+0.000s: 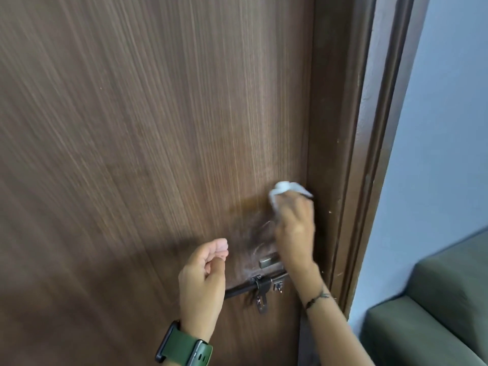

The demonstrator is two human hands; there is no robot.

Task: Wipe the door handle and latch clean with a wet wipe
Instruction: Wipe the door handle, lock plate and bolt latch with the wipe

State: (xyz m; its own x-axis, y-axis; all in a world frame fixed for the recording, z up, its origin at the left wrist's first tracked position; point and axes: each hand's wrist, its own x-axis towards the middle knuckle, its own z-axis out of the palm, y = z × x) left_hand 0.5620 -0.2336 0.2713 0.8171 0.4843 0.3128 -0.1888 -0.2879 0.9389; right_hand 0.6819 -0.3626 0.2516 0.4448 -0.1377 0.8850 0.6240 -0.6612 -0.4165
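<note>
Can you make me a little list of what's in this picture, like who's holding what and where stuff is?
right hand: grips the white wet wipe against the door, above the latch
left hand: holds nothing, fingers loosely curled, near the door
latch: dark sliding bolt, below the right hand
handle: only a small metal part shows by the right wrist
left wrist: green watch
far right: green sofa

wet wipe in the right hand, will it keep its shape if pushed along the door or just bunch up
The wet wipe looks soft and floppy: it sits crumpled in the right hand, so it would probably bunch rather than keep shape. It seems light, since fingertips alone carry it. Pushed across the door, it likely drags and folds.
</note>
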